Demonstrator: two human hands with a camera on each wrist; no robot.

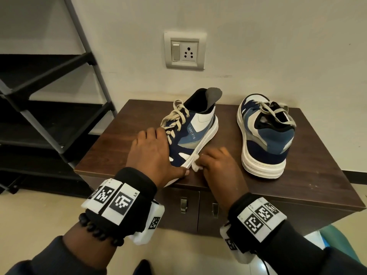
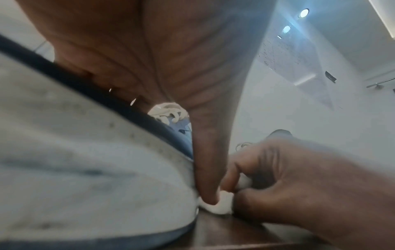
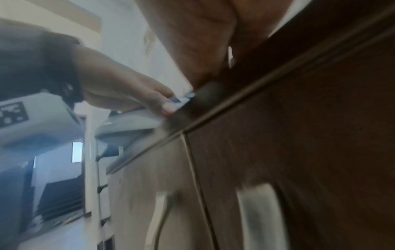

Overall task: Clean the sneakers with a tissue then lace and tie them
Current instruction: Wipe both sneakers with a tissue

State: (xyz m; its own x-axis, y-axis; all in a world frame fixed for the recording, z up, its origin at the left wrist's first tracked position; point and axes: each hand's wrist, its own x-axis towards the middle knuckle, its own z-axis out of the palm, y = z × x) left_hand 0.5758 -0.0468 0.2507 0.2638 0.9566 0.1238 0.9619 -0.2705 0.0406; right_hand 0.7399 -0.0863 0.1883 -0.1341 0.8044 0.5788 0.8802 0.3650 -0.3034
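Two navy, blue and white sneakers with beige laces stand on a dark wooden cabinet (image 1: 309,187). My left hand (image 1: 153,153) grips the toe of the left sneaker (image 1: 192,133), which overhangs the front edge, with the thumb (image 2: 207,177) against its white sole (image 2: 85,169). My right hand (image 1: 220,167) pinches a crumpled white tissue (image 1: 195,165) and holds it against the side of that sole, right beside the thumb. The tissue (image 2: 222,204) shows again in the left wrist view, under the right hand (image 2: 288,182). The right sneaker (image 1: 264,135) stands apart, heel towards me, with loose laces.
A black shoe rack (image 1: 49,116) with a grey frame fills the left side. A wall socket (image 1: 184,50) sits above the cabinet. Metal handles (image 1: 183,204) hang on the cabinet doors (image 3: 299,152) below my hands. Bare wood lies between and in front of the sneakers.
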